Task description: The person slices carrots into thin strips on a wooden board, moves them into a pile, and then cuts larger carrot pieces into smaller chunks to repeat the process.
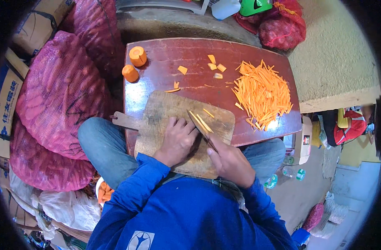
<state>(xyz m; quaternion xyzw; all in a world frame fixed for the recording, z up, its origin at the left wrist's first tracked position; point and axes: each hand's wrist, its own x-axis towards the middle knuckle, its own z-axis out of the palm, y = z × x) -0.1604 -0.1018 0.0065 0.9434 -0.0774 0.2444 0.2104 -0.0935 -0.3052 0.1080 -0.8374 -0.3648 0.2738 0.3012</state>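
A wooden cutting board (165, 112) with a handle lies on a dark red low table (190, 50). My left hand (178, 139) presses fingertips down on the board, holding carrot slices that are mostly hidden under the fingers. My right hand (230, 160) grips a knife (201, 129) whose blade lies just right of the left fingers. A few thin carrot sticks (203, 121) rest on the board beside the blade. A big pile of carrot sticks (263, 93) lies on the table to the right.
Two carrot chunks (134, 62) stand at the table's far left, small carrot offcuts (213, 64) near the middle. Red mesh sacks (61, 96) and cardboard boxes (5, 104) crowd the left. Another mesh sack (280, 31) is at the back right.
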